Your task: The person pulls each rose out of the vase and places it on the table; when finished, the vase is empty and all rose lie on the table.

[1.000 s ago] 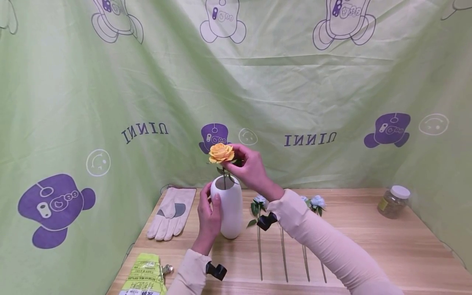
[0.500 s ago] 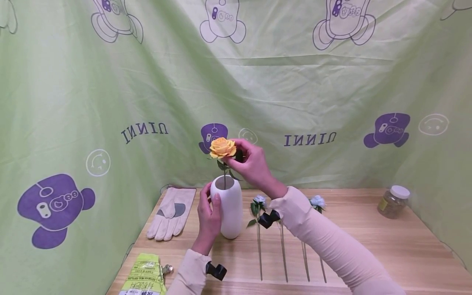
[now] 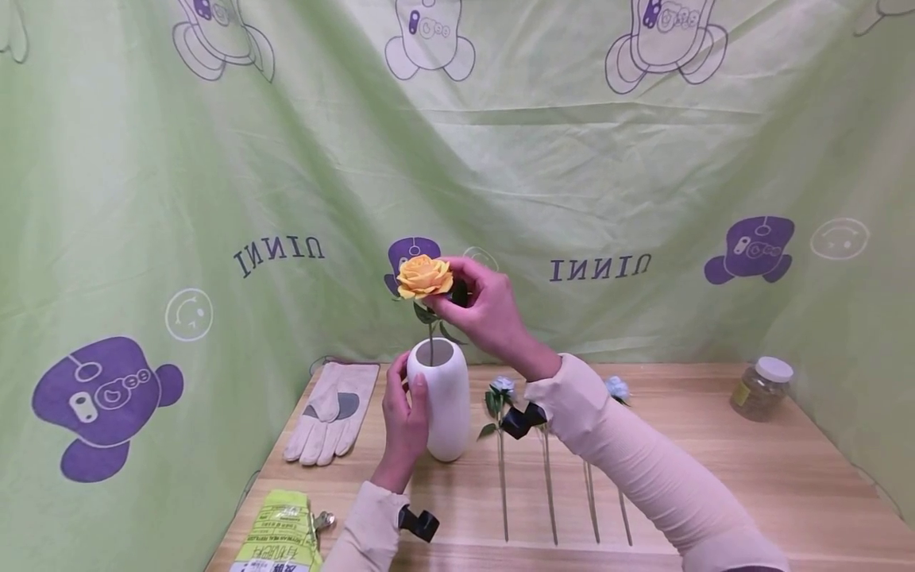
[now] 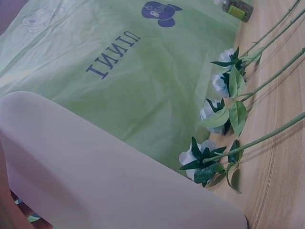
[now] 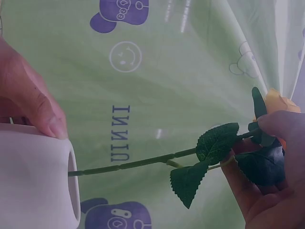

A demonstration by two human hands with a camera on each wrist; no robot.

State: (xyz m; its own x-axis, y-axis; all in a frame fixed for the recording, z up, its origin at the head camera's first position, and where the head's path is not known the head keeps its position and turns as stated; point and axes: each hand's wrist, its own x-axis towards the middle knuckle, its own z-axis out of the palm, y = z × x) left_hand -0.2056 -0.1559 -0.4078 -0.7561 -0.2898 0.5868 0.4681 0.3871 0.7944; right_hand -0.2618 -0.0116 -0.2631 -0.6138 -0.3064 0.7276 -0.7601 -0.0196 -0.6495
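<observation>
My right hand [image 3: 486,310] pinches a yellow artificial rose [image 3: 425,277] by its stem just under the bloom. In the right wrist view the green stem [image 5: 138,163] runs down through the mouth of a white vase [image 5: 35,179], with serrated leaves along its upper part. The stem's lower end is hidden inside. The white vase [image 3: 448,405] stands upright on the table, and my left hand [image 3: 405,409] grips its left side, thumb on the front. Pale blue artificial roses [image 4: 213,114] on long stems lie to the right of the vase, partly behind the right forearm in the head view.
A work glove [image 3: 332,413] lies on the wooden table [image 3: 715,477] at the back left. Nearer, a green fertilizer bag [image 3: 280,532] sits beside a small metal object [image 3: 325,520]. A white-lidded jar [image 3: 762,389] stands at the back right. Green printed cloth [image 3: 500,159] hangs behind.
My right hand has risen with the yellow rose, so more stem shows above the vase mouth. The left hand and the vase have stayed put.
</observation>
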